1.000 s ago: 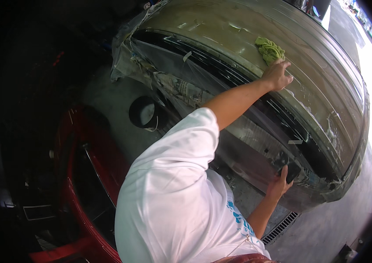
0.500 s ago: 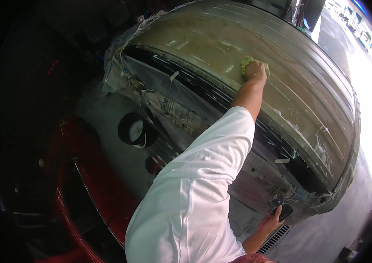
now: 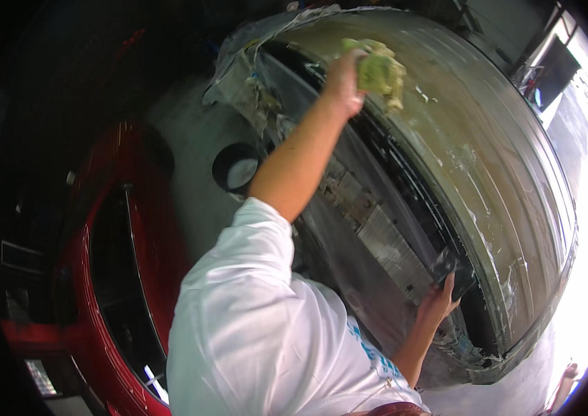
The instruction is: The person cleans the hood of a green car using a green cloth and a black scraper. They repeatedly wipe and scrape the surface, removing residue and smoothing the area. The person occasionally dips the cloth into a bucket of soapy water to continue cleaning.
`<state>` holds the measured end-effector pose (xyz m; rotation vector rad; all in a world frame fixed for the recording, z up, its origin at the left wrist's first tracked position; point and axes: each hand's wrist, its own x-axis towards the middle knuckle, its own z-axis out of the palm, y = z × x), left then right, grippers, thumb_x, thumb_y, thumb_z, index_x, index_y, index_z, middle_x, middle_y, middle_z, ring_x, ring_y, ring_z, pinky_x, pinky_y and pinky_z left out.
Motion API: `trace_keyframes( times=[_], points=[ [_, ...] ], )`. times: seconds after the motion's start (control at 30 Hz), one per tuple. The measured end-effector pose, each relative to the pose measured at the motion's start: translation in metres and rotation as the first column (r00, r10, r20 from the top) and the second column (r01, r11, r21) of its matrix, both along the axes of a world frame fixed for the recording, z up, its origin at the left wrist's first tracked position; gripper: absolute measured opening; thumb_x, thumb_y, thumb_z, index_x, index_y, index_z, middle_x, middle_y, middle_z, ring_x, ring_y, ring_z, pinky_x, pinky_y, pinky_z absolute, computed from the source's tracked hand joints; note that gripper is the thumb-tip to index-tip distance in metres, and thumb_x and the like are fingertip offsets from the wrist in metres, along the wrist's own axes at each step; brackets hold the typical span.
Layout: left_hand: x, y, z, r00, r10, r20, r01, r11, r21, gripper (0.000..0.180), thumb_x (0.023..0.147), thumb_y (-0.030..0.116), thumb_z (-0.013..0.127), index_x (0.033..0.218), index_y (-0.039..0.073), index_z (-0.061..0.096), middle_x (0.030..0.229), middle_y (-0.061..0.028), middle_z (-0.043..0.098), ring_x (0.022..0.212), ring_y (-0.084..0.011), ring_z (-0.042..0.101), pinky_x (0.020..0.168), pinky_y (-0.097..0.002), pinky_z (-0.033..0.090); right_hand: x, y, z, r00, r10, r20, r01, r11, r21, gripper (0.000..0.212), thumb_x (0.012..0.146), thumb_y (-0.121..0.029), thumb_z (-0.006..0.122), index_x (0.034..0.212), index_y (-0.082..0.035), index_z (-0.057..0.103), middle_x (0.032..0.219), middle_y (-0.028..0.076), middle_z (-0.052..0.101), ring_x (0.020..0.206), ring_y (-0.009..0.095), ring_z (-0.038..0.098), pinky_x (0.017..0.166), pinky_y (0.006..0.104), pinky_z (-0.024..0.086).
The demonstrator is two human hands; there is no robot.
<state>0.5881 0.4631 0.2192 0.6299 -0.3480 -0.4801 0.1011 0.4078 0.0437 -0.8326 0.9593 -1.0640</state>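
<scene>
A vehicle roof [image 3: 446, 132], brownish, ribbed and wet with streaks of suds, fills the upper right. My left hand [image 3: 344, 83] is closed round a crumpled yellow-green cloth [image 3: 378, 69] at the roof's far left part, over its dark side edge; whether the cloth touches the surface I cannot tell. Lower right, my right hand [image 3: 438, 301] grips a dark, flat, pad-like thing [image 3: 461, 276] beside the roof's black side strip [image 3: 415, 191]. Its exact kind does not show. Clear plastic film [image 3: 294, 90] and newspaper [image 3: 384, 239] cover the vehicle's side below the roof.
On the floor to the left stands a black bucket [image 3: 221, 168] with pale liquid in it. A red car [image 3: 86, 277] is parked along the left side. Bright daylight comes in at the right edge.
My left hand has moved with the cloth toward the roof's far left edge. My right hand has come up with the dark pad-like thing to the black strip. The view has shifted.
</scene>
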Motion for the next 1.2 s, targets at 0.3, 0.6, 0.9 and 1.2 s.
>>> trace_keyframes(
  times=[0.3, 0.6, 0.9, 1.2],
  points=[
    [0.112, 0.351, -0.093, 0.86, 0.51, -0.007, -0.463, 0.786, 0.409, 0.022, 0.099, 0.018, 0.068, 0.112, 0.0, 0.07, 0.105, -0.0126, 0.076, 0.094, -0.0265, 0.078, 0.082, -0.0406, 0.065, 0.234, -0.073, 0.043, 0.982, -0.03, 0.188, 0.078, 0.964, -0.254, 0.036, 0.111, -0.026, 0.065, 0.133, 0.0, 0.056, 0.11, 0.012, 0.068, 0.081, 0.018, 0.061, 0.065, 0.0321, 0.049],
    [0.261, 0.469, -0.301, 0.65, 0.744, -0.152, -0.358, 0.477, 0.802, 0.027, 0.099, 0.021, 0.069, 0.116, 0.0, 0.071, 0.109, -0.0139, 0.074, 0.093, -0.0274, 0.076, 0.083, -0.0415, 0.062, 0.367, -0.179, -0.011, 0.833, -0.314, -0.456, 0.028, 0.846, -0.533, 0.062, 0.113, -0.051, 0.049, 0.14, 0.002, 0.063, 0.132, 0.025, 0.07, 0.114, 0.033, 0.072, 0.103, 0.055, 0.055],
    [0.348, 0.467, -0.581, 0.769, 0.59, -0.247, 0.222, 0.115, 0.968, 0.039, 0.104, 0.021, 0.058, 0.136, 0.004, 0.072, 0.117, -0.0218, 0.075, 0.109, -0.0318, 0.073, 0.093, -0.0442, 0.058, 0.409, -0.152, -0.109, 0.452, -0.366, -0.813, -0.097, 0.886, -0.453, 0.061, 0.113, -0.05, 0.049, 0.144, 0.002, 0.06, 0.129, 0.023, 0.071, 0.11, 0.032, 0.072, 0.1, 0.0523, 0.055],
    [0.407, 0.455, -0.785, 0.992, -0.073, -0.104, 0.068, -0.39, 0.918, 0.084, 0.093, 0.031, 0.073, 0.168, 0.021, 0.039, 0.167, -0.0335, 0.038, 0.145, -0.0493, 0.052, 0.121, -0.05, 0.045, 0.407, -0.038, -0.264, 0.128, -0.195, -0.972, -0.199, 0.955, -0.218, 0.062, 0.114, -0.049, 0.049, 0.148, 0.002, 0.056, 0.125, 0.022, 0.071, 0.105, 0.031, 0.071, 0.098, 0.0496, 0.055]
  ],
)
